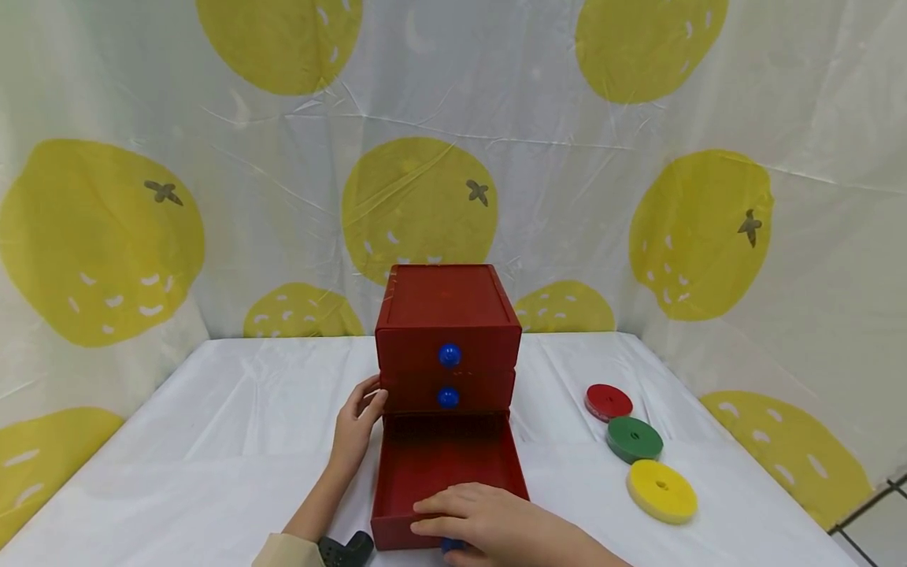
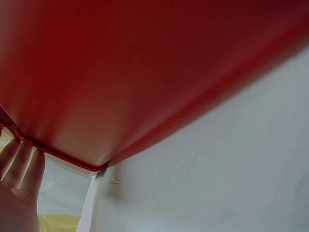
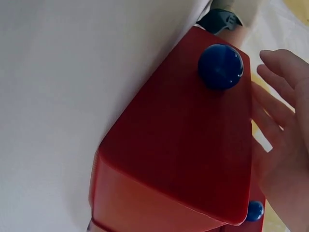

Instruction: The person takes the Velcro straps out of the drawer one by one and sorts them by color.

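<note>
A red cabinet [image 1: 446,295] with blue knobs stands on the white cloth, its bottom drawer [image 1: 446,457] pulled out and the two drawers above closed. My left hand [image 1: 357,425] rests its fingers against the cabinet's left side; the left wrist view also shows these fingers [image 2: 34,174] along the red edge. Over the front of the bottom drawer hovers my right hand [image 1: 496,520], fingers extended. In the right wrist view the drawer's blue knob [image 3: 220,66] shows uncovered, apart from the thumb and fingers.
To the right of the cabinet lie a red roll [image 1: 608,402], a green roll [image 1: 634,439] and a yellow roll [image 1: 662,491], flat on the white cloth [image 1: 248,409]. Behind hangs a lemon-print curtain [image 1: 538,213]. A dark band [image 1: 346,549] is on the left wrist.
</note>
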The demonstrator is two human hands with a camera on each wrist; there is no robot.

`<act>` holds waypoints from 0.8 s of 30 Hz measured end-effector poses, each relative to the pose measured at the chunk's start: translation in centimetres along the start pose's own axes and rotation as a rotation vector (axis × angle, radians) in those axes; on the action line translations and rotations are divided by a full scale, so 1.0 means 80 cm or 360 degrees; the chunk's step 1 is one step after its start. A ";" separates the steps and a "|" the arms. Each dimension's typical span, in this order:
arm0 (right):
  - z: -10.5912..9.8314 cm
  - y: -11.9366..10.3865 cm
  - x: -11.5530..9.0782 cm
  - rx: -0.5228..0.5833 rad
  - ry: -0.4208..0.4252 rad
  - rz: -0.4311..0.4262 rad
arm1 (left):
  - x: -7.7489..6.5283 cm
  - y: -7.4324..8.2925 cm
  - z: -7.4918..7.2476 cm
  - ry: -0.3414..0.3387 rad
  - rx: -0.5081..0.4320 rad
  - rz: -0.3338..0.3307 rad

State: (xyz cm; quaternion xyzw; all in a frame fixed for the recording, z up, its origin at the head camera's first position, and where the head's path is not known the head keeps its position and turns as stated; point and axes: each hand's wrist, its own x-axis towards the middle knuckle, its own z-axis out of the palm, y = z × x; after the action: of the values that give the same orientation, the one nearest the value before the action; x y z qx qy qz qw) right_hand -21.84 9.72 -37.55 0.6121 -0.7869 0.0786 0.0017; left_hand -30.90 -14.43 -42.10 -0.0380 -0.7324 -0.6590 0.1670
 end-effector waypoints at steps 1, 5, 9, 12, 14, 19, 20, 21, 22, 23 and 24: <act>0.000 0.000 0.000 0.0007 -0.0009 0.0010 | 0.000 0.000 0.000 -0.0005 0.0004 -0.0005; 0.002 0.000 -0.001 0.0028 -0.0029 0.0013 | 0.001 0.000 -0.001 -0.0027 0.0003 -0.0027; 0.004 -0.001 0.001 0.0049 -0.0018 -0.0028 | 0.000 0.000 -0.001 -0.0016 0.0013 -0.0032; 0.004 -0.004 0.002 0.0069 -0.0010 -0.0056 | -0.001 0.001 -0.001 -0.0001 0.0024 -0.0028; 0.004 -0.005 0.002 0.0056 -0.0017 -0.0063 | -0.002 0.001 -0.001 -0.0001 0.0021 -0.0027; 0.003 -0.008 0.001 -0.0010 -0.0064 -0.0055 | -0.002 0.001 0.000 -0.0005 0.0011 -0.0032; 0.002 -0.009 0.001 -0.0022 -0.0070 -0.0053 | -0.002 0.001 0.000 -0.0004 0.0010 -0.0033; 0.002 -0.009 0.001 -0.0033 -0.0076 -0.0052 | -0.001 0.001 0.000 -0.0003 0.0011 -0.0033; 0.002 -0.010 0.001 -0.0048 -0.0078 -0.0049 | -0.001 0.001 0.000 -0.0004 0.0008 -0.0025; 0.001 -0.010 0.000 -0.0053 -0.0082 -0.0045 | -0.001 0.001 0.000 -0.0003 0.0002 -0.0021; 0.001 -0.010 0.000 -0.0052 -0.0083 -0.0037 | -0.001 0.000 -0.001 -0.0004 -0.0004 -0.0014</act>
State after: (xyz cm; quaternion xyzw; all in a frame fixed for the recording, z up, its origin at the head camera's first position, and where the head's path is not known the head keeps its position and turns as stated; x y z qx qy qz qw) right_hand -21.03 9.52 -37.55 0.6230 -0.7806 0.0497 -0.0078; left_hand -30.80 -14.46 -42.09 -0.0358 -0.7318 -0.6607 0.1632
